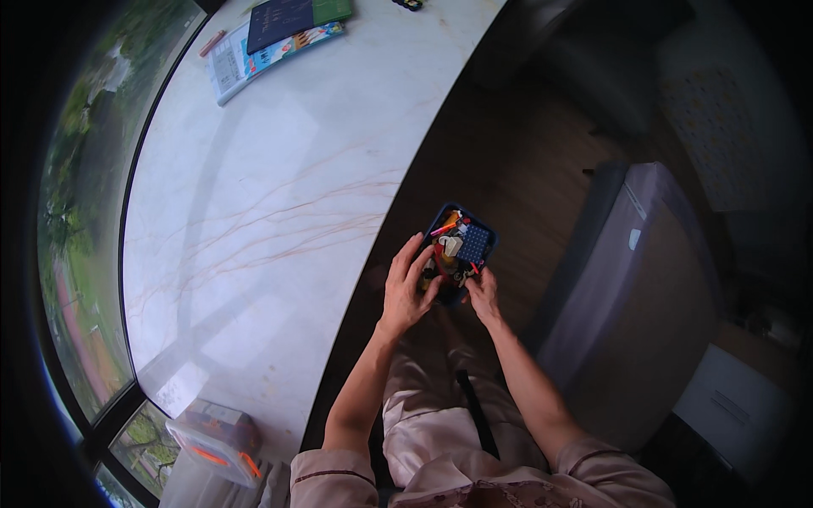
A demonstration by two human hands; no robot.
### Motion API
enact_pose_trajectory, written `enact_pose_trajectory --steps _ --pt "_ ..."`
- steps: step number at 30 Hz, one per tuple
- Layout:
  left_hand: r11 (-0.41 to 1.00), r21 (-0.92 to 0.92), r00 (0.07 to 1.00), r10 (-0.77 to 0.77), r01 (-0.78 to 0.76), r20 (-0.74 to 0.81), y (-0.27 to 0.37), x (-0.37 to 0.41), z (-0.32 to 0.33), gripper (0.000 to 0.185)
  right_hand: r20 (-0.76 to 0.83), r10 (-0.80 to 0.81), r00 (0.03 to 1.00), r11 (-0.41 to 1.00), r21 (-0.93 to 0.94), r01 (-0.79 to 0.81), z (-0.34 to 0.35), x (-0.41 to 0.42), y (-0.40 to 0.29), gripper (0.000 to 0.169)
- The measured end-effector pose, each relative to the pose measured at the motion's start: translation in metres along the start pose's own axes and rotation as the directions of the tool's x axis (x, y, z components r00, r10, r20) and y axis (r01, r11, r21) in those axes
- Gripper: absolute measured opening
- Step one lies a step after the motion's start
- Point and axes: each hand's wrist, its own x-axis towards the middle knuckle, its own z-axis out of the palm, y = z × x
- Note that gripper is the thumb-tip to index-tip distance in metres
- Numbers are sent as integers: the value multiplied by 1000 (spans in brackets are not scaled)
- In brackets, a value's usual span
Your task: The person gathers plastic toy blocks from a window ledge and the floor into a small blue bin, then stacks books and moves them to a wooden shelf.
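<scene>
A dark blue plastic basket (493, 238) filled with small toys and building pieces is held in front of my body, off the right edge of the counter. My left hand (408, 286) rests along its left side, the thumb and fingers reaching over the rim among the contents. At the lower right side, my right hand (484, 297) grips the basket. Inside lie a blue studded plate (473, 244), a cream-coloured piece (450, 246), and pink and orange sticks (443, 228). The bottom of the basket is hidden by its contents.
A white marbled counter (273, 184) runs along the window at left. Books (289, 28) lie at its far end, and a clear plastic box with orange latches (216, 444) stands near the lower left. A mattress (610, 279) stands to the right above the wooden floor (527, 165).
</scene>
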Motion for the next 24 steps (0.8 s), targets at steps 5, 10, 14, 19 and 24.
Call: enact_pose_trajectory --steps 5,10,14,19,24 --pt "995 -11 994 -96 96 -55 -1 -2 9 59 -6 102 995 994 -42 -102 -18 -3 -2 21" --pt "995 95 993 -11 0 114 21 23 40 64 -39 114 993 992 -58 -116 -22 -8 -4 17" --pt "970 237 960 -8 -61 280 26 35 76 56 -50 43 998 988 -147 -50 -23 -20 2 12" --pt "968 225 928 22 -113 371 22 36 100 48 -151 198 968 952 263 -154 -32 -26 36 22" --pt "986 49 879 117 -157 462 30 37 120 47 -263 173 949 930 361 -70 -55 -39 60 23"
